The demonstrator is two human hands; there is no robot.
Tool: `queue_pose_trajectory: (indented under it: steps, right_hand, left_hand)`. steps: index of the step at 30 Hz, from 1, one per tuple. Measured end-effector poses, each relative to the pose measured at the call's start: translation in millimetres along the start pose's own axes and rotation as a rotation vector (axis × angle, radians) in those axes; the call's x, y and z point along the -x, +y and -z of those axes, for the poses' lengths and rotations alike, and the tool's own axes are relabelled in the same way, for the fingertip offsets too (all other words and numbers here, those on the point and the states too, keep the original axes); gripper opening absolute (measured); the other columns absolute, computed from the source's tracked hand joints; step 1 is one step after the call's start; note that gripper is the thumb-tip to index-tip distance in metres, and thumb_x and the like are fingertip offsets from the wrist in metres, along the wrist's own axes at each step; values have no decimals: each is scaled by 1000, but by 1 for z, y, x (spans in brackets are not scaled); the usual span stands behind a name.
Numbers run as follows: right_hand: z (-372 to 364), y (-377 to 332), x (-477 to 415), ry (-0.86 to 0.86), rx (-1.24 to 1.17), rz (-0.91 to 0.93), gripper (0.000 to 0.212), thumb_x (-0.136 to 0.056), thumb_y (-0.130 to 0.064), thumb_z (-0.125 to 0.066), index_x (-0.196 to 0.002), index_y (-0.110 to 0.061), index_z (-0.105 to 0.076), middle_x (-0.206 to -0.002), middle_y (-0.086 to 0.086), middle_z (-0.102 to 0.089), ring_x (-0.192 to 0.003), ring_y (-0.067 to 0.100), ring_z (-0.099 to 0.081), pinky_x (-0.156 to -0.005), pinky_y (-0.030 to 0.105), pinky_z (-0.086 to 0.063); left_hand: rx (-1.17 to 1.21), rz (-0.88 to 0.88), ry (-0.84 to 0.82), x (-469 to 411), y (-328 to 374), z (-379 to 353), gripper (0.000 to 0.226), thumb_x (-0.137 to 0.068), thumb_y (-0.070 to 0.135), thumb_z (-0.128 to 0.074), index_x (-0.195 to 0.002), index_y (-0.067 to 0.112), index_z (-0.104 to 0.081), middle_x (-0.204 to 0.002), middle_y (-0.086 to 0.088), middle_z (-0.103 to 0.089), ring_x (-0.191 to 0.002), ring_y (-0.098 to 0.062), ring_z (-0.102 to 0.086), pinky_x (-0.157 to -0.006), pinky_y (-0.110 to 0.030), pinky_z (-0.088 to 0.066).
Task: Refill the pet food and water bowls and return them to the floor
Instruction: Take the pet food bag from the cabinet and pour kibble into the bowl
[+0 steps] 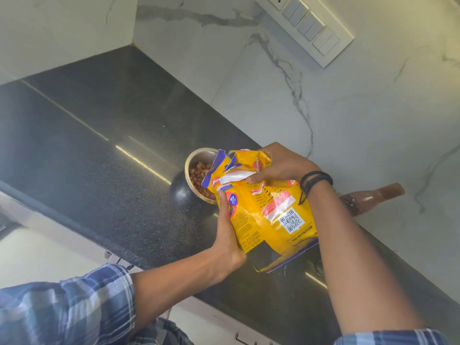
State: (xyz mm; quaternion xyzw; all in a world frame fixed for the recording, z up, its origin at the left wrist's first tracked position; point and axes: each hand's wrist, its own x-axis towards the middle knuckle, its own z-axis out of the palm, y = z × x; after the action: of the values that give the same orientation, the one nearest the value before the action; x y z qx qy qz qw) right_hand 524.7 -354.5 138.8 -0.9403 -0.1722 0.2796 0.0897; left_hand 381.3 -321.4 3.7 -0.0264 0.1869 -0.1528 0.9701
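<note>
The food bowl (183,192) sits on the dark tabletop (99,145) near the marble wall, with brown kibble (198,174) inside it. I hold the yellow dog food bag (268,210) tilted, its torn mouth right over the bowl's rim. My left hand (227,235) grips the bag's lower side, thumb laid along the front. My right hand (281,165) has its fingers curled over the top, pinching it near the opening. A brown bottle (373,197) lies behind my right wrist.
</note>
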Motion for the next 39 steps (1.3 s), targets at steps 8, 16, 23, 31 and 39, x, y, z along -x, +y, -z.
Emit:
queue_pose_trajectory:
  steps: [8, 16, 23, 31, 39]
  right_hand:
    - [7, -8, -4, 21, 32, -32, 47, -67, -36, -91, -102, -9, -73, -94, 8, -75, -83, 21, -72, -75, 34, -57]
    - [4, -7, -11, 14, 45, -30, 55, -62, -51, -90, -104, -20, -74, -96, 1, -77, -85, 18, -74, -84, 40, -60]
    - [5, -6, -15, -27, 65, -23, 50, -66, -40, -90, -109, -21, -71, -101, 1, -76, -88, 18, -72, -85, 39, -58]
    - [11, 1, -17, -18, 120, -22, 41, -71, -29, -89, -103, -15, -70, -100, 5, -74, -92, 23, -71, -83, 36, -56]
    - [20, 9, -8, 42, 38, -44, 46, -69, -33, -89, -108, -17, -71, -102, 5, -75, -93, 23, -71, -88, 41, -57]
  left_hand:
    - [-19, 22, 42, -4, 0, -4, 58, -92, 60, -51, -80, 14, -83, -98, -17, -77, -81, -33, -76, -74, -45, -58]
    - [-17, 59, 82, -2, 4, -8, 53, -91, 59, -53, -95, 11, -74, -92, -20, -76, -72, -35, -75, -78, -50, -52]
    - [16, 57, 82, -8, 2, -6, 63, -84, 65, -58, -120, 15, -69, -120, -20, -70, -114, -40, -65, -105, -56, -43]
    - [-31, 36, 62, -12, 1, -8, 69, -80, 73, -56, -117, 18, -74, -126, -18, -67, -116, -39, -64, -106, -58, -42]
    - [-79, 60, 58, -24, -1, -10, 51, -90, 58, -55, -81, 16, -83, -102, -16, -76, -84, -32, -76, -76, -44, -58]
